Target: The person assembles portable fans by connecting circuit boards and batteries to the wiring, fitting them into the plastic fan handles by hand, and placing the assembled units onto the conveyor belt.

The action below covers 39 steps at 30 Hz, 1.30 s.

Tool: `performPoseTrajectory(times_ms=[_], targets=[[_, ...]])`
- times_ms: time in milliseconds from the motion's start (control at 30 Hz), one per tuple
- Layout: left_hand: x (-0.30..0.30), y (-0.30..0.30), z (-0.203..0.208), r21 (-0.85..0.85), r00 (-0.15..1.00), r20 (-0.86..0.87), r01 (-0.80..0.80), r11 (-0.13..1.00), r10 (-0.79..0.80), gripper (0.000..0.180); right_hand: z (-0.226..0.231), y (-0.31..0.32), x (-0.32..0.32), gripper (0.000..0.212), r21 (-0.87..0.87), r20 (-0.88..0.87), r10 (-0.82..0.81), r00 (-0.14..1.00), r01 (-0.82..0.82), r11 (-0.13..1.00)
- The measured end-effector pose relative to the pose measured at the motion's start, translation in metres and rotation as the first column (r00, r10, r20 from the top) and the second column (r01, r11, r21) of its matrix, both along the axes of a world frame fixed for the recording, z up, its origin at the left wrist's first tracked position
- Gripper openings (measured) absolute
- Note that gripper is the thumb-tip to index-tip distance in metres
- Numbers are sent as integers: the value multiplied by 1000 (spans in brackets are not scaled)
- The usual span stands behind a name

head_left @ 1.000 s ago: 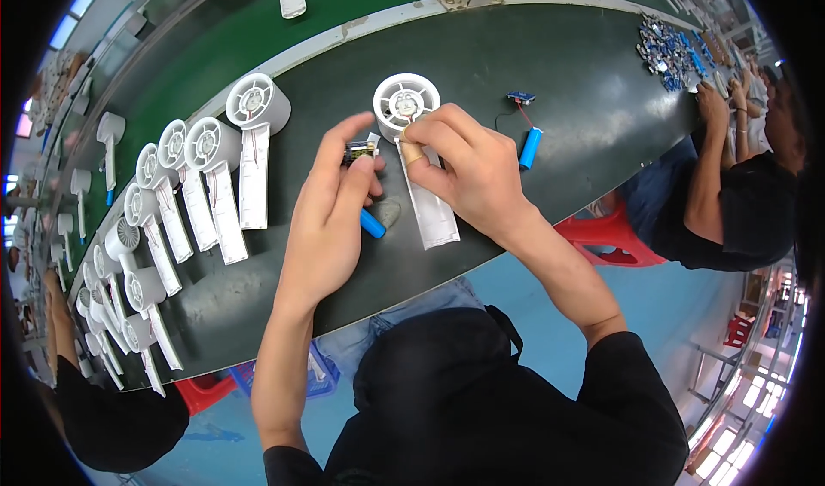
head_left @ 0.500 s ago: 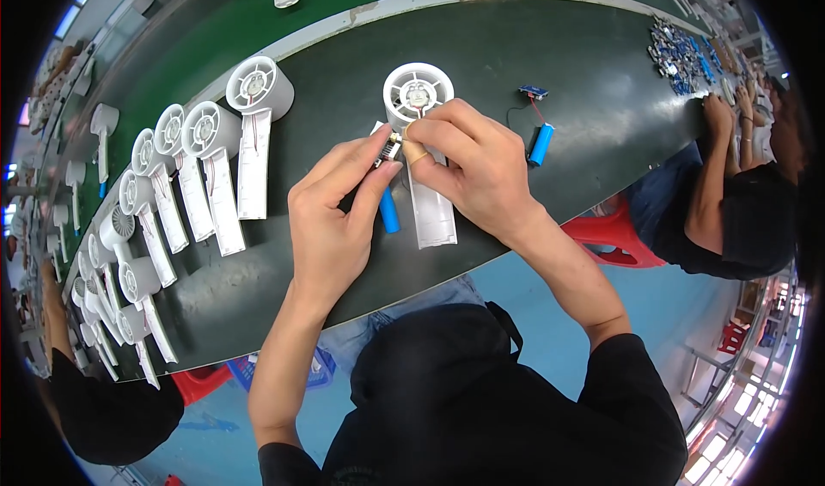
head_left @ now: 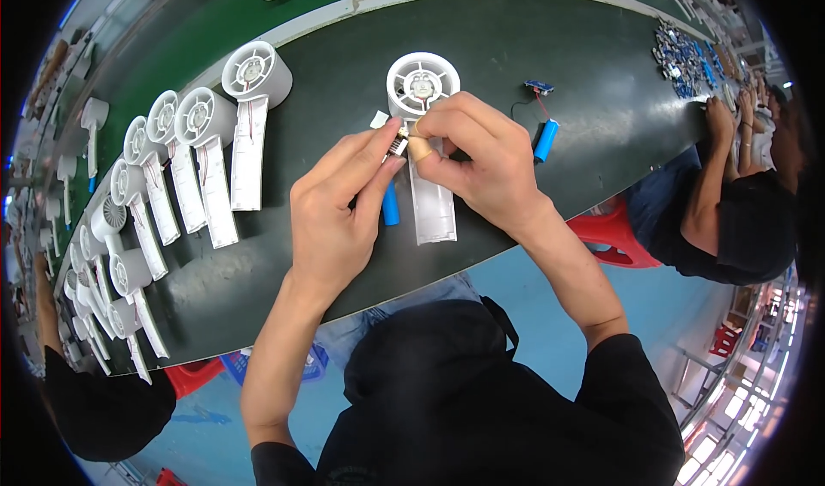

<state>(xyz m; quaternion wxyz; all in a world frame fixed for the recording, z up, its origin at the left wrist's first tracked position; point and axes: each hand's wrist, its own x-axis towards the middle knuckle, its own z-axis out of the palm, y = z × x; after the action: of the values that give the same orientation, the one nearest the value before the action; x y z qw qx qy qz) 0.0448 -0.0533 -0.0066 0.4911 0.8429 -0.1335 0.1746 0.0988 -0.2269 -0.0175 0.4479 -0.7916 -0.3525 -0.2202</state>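
My left hand (head_left: 331, 207) pinches a small circuit board (head_left: 398, 146) between thumb and fingertips. Closed fingertips of my right hand (head_left: 490, 164) meet the board's edge; whatever they grip is too small to make out. Tan covers wrap the right thumb and forefinger. Beneath both hands lies a white handheld fan shell (head_left: 436, 215), its round spoked head (head_left: 424, 80) pointing away from me and its handle towards me. A blue cylindrical battery (head_left: 391, 205) sticks out below the left fingertips, beside the handle. Whether it is wired to the board is hidden.
Several similar fan shells (head_left: 206, 129) stand in a row on the left of the dark green table (head_left: 344, 65). Rightward lie another blue battery (head_left: 546, 140) and its wired board (head_left: 539, 87). A pile of boards (head_left: 683, 61) sits far right. Co-workers sit at both sides.
The board has tilted slightly between my fingertips, and its pale connector side shows more. Both hands stay together over the fan shell. The whole view has shifted a little.
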Motion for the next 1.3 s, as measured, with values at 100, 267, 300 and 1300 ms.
performPoseTrajectory(times_ms=[100,267,300,1300], targets=[[1,4,1,-12,998,-51,39,999,-40,32,-1,-1,4,22,-8,28,57,998,-57,998],[4,10,1,-1,993,-27,117,993,-117,30,0,-2,4,22,-5,10,86,996,-86,996],[4,10,1,-2,993,-26,115,993,-115,30,1,-2,4,21,9,-2,113,994,-113,994],[179,372,17,385,746,3,-616,687,666,46,2,218,250,59,-316,-754,-153,639,-149,937]])
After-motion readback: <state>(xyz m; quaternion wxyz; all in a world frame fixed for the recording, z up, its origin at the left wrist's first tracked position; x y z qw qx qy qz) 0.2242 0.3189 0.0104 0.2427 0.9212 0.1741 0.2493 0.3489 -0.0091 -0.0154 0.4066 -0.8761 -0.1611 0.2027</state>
